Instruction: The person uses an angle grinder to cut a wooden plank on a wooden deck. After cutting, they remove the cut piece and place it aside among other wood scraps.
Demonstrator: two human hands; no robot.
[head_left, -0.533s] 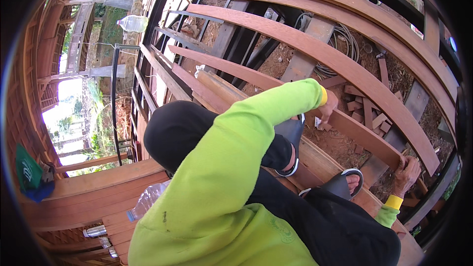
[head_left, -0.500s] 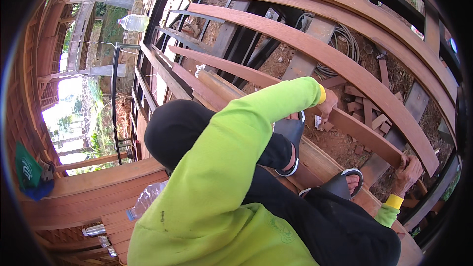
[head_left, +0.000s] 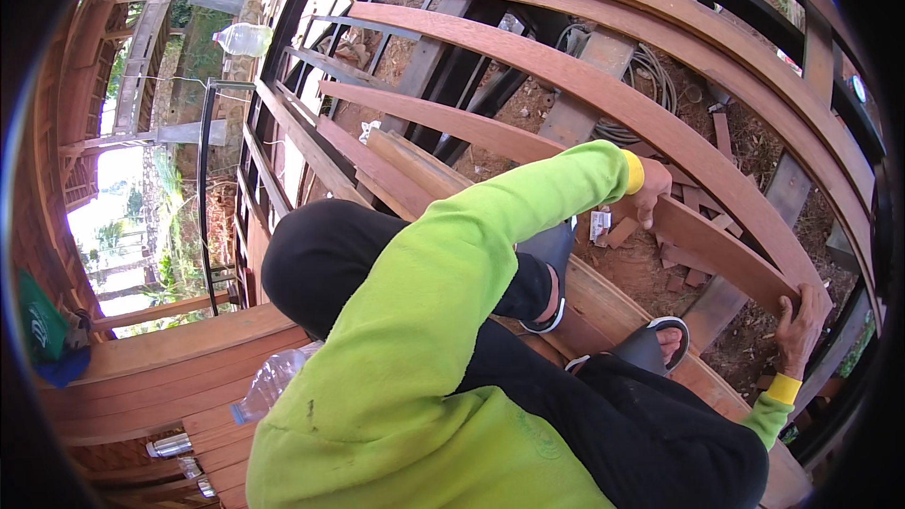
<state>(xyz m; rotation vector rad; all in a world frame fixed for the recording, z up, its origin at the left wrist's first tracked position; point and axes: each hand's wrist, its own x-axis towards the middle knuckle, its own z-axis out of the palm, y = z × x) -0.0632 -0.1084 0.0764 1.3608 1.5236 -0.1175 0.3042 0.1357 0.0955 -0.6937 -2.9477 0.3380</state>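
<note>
A long reddish-brown wooden plank [head_left: 709, 243] stands on edge across the gap in front of my feet. My left hand [head_left: 650, 194] grips it partway along, fingers curled over its edge. At the plank's right end is my right hand [head_left: 799, 332], its thumb by the end and its fingers against the tip of the neighbouring board [head_left: 603, 94]. Both boards nearly meet at that end, while farther left they spread apart. The palm side of each hand is hidden.
Two more long boards [head_left: 716, 30] lie beyond, over dark metal beams [head_left: 589, 66]. Wood offcuts [head_left: 693, 203] and a coiled grey cable [head_left: 655, 85] lie on the soil below. My sandalled foot [head_left: 667, 344] rests on timber. A clear plastic bottle [head_left: 273, 385] is at my left.
The held plank has swung outward at its right end, closer to the neighbouring board. Both hands have shifted right, and my right hand's fingers have extended onto that board.
</note>
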